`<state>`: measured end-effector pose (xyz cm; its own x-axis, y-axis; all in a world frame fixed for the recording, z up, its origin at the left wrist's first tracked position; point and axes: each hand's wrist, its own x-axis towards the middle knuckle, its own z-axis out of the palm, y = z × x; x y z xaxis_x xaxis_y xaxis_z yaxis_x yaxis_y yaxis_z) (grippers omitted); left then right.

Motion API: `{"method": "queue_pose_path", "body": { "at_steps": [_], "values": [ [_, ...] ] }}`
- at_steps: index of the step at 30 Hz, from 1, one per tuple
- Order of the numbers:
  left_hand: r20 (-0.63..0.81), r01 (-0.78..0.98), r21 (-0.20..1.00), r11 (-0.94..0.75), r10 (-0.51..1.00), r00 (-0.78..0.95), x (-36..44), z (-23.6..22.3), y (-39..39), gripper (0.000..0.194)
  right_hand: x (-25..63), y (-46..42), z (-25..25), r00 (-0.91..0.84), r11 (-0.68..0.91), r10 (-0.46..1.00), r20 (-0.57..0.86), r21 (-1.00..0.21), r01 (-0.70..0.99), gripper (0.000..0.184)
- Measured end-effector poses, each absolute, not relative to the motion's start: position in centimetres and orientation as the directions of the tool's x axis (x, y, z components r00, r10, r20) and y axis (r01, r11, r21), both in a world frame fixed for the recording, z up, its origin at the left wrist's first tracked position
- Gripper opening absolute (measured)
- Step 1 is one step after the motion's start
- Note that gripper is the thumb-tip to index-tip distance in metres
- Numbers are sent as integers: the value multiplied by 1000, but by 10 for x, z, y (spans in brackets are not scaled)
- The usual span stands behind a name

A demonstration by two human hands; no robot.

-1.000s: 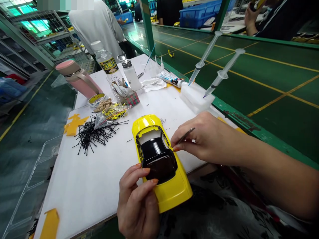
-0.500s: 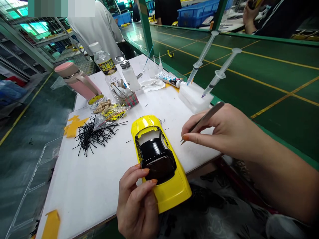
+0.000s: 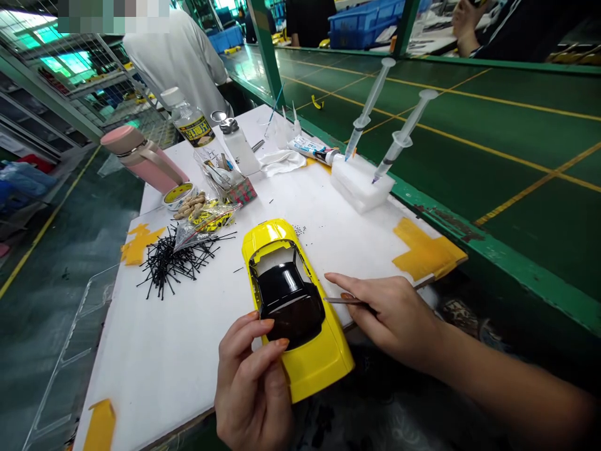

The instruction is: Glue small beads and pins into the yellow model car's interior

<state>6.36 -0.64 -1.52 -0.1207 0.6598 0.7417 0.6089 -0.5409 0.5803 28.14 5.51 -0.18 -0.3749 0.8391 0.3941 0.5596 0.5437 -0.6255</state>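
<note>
The left hand (image 3: 253, 379) is raised at the near edge, its thumb and fingers bent in a pinch. The right hand (image 3: 392, 313) reaches in from the right, index finger extended leftward, thumb bent beneath, bare forearm (image 3: 493, 382) slanting toward the near right.

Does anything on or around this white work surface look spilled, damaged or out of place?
Slightly: tiny black specks lie scattered beyond the yellow car body, as if spilled; a curved yellow piece lies apart on the green surface; and paint on the green rail looks chipped.
</note>
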Motion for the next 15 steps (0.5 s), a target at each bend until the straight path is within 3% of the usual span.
{"method": "queue_pose_path", "body": {
  "at_steps": [7,15],
  "values": [
    [740,622,563,-545,668,-85,60,-15,-7,29,272,52,0,-468,683,730,498,-492,541,42],
    [745,608,566,-557,661,-87,60,-15,-6,27,271,50,-4,-493,693,716,495,-417,588,44]
  ]
}}
